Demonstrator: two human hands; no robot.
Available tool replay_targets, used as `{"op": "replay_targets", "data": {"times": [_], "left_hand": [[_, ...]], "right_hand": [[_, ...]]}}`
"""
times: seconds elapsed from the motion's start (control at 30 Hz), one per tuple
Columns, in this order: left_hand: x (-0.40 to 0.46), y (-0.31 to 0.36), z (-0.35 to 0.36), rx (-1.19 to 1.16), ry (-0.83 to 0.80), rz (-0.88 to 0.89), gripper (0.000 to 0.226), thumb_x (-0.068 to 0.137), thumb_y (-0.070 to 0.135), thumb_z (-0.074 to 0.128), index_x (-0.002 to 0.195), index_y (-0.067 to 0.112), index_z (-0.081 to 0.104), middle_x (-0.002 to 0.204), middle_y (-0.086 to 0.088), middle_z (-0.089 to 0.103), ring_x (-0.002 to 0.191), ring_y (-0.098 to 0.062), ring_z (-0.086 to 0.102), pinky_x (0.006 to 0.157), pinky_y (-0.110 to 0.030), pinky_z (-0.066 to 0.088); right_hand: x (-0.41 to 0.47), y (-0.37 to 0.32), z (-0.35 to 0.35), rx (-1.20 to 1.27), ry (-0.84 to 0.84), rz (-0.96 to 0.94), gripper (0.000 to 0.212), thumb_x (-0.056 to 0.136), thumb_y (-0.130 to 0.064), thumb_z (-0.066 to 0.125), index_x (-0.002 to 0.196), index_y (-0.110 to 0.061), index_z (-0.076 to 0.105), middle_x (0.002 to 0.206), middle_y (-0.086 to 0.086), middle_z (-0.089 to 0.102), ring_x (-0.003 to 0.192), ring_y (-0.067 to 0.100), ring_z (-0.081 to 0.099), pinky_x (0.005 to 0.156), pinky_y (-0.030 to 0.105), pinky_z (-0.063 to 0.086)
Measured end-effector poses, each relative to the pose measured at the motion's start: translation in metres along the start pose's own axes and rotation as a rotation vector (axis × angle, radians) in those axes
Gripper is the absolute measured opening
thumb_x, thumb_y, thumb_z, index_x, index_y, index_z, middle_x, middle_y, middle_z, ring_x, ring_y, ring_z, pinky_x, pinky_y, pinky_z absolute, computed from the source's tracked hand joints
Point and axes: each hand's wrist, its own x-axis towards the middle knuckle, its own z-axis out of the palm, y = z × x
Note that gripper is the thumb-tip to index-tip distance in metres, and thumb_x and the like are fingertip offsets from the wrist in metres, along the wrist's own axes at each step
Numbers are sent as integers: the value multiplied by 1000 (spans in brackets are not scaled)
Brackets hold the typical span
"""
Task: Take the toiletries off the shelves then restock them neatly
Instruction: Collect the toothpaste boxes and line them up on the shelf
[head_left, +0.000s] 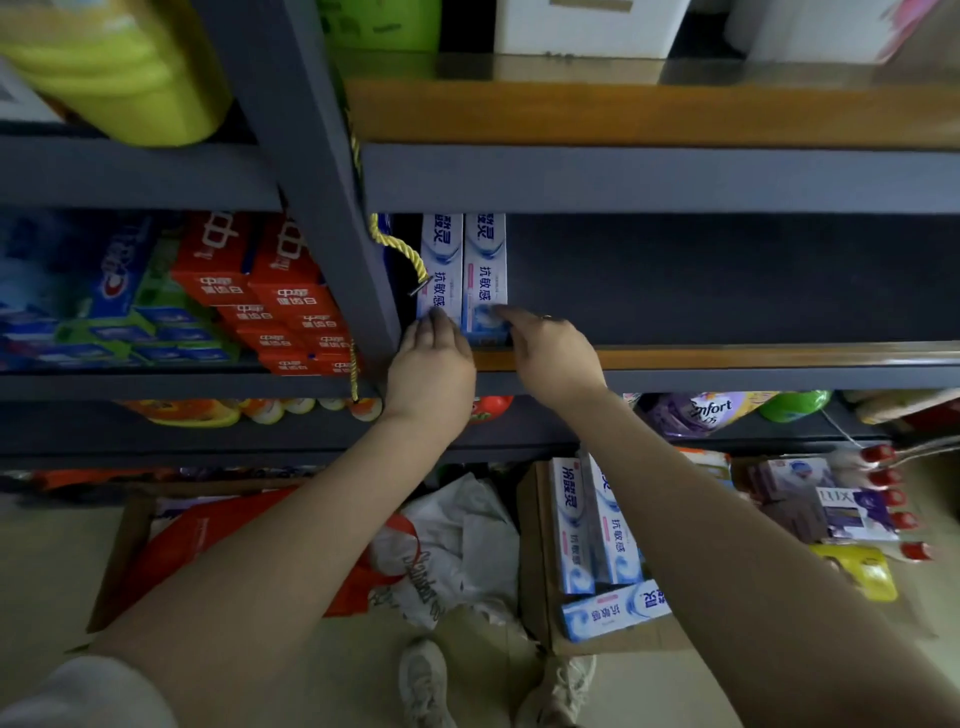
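In the head view, your left hand (430, 358) and right hand (550, 353) both reach to the front ends of two white-and-blue toothpaste boxes (463, 275) standing side by side at the left end of the middle shelf (727, 358), hard against the grey upright post (332, 218). The likely slip here: nudge the right box unevenly and it skews into the bare shelf beside it, spoiling the row, or the yellow rope (400, 244) hanging off the post catches the left box. Your left fingers lie fairly straight against the left box's end, pressing not gripping; your right fingertips touch the right box's front, though whether they pinch it I cannot tell. More matching boxes wait in the cardboard carton (535, 561) on the floor.
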Motion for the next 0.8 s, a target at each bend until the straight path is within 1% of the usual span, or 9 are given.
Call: {"op": "replay_targets", "data": {"times": [0.07,0.1,0.2,0.27,0.33,0.47,0.57,0.67,0.8], "left_hand": [[-5,0,5,-135,9,2,59,87,16,49,138,-8,31,144,-27,33,132,-36,36,113,-38,22],[-9,-1,7,-206,50,31,62,88,16,52,141,-6,27,147,-26,28,135,-36,31,114,-40,19],[-25,-3,15,-352,150,178,58,81,13,59,135,-1,42,142,-22,40,133,-36,36,108,-44,28],[-40,1,27,-396,215,279,49,82,15,48,129,3,49,141,-17,43,134,-32,33,108,-43,28],[-56,13,44,-428,209,369,46,84,17,42,127,6,51,139,-14,45,133,-28,30,108,-44,31],[-81,58,85,-491,-32,439,43,80,10,64,122,8,58,129,-10,55,129,-28,40,100,-48,41],[-91,103,108,-662,-307,347,40,93,14,49,133,12,46,139,-4,44,134,-20,31,110,-32,28],[-94,144,131,-828,-513,148,41,94,16,47,134,11,43,137,-8,46,125,-21,43,95,-26,35],[-107,188,170,-895,-596,33,38,92,12,51,129,7,47,133,-12,50,119,-25,49,93,-27,38]], "right_hand": [[-5,-3,1,-34,26,-50,45,95,-13,37,136,-28,45,117,11,63,107,33,55,92,38,38],[-8,-3,2,-49,52,-82,44,94,-14,37,135,-26,48,122,9,62,114,33,52,96,39,35],[-30,4,5,-27,240,-147,43,84,-15,36,120,-13,62,121,10,61,104,36,55,87,41,43],[-60,22,10,-19,361,-51,38,80,-14,40,111,-7,62,113,14,60,92,36,54,76,40,45],[-99,47,22,-7,374,86,32,80,-13,39,103,-4,59,107,18,57,90,38,52,73,40,44],[-171,110,53,138,38,450,24,87,-9,47,105,-9,61,109,13,59,95,35,57,67,30,38],[-204,146,78,162,-157,647,19,90,-13,47,101,-8,61,100,16,65,91,36,60,67,33,41],[-215,164,108,114,-371,642,29,93,-22,42,114,-6,54,117,16,59,103,36,56,81,39,46],[-210,167,144,178,-359,672,58,90,-43,52,133,-8,35,130,14,46,117,35,49,88,43,44]]}}
